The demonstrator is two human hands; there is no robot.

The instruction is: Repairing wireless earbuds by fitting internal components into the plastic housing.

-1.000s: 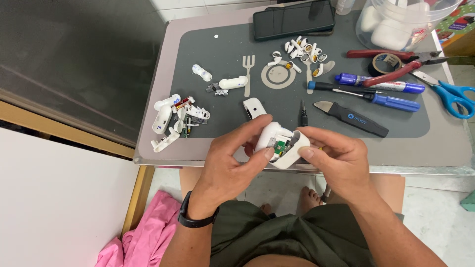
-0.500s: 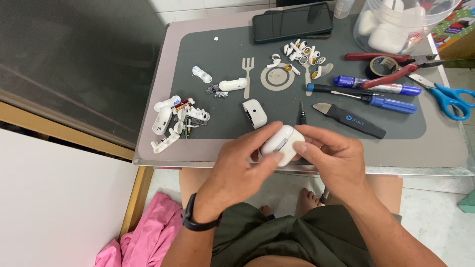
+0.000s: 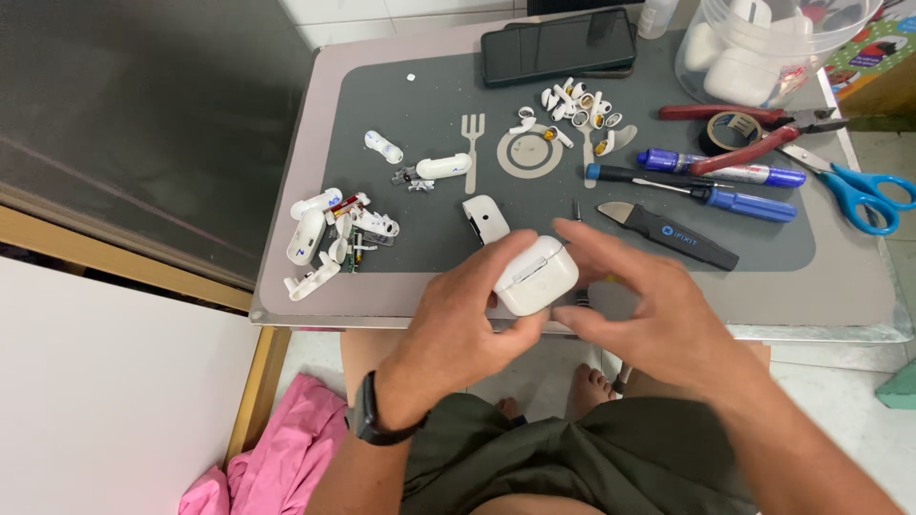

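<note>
My left hand [image 3: 472, 319] grips a white earbud charging case [image 3: 536, 275], closed, just above the table's near edge. My right hand [image 3: 649, 310] hovers beside it with fingers spread, its fingertips close to the case but not clearly holding it. A white case lid piece [image 3: 485, 219] lies on the grey mat [image 3: 429, 105] just beyond my left hand. A black pry tool [image 3: 668, 234] lies past my right hand.
A pile of white earbud parts [image 3: 334, 238] lies at the mat's left, more small pieces [image 3: 577, 110] at the back. Screwdrivers [image 3: 706, 191], a blue marker [image 3: 725, 170], red pliers [image 3: 754, 129], tape [image 3: 730, 129], blue scissors [image 3: 863, 195], a phone [image 3: 558, 46] and a clear tub [image 3: 763, 43] sit around.
The case showed its open insides a second ago; now it is closed and turned with its smooth shell up. My right hand has let go and opened its fingers.
</note>
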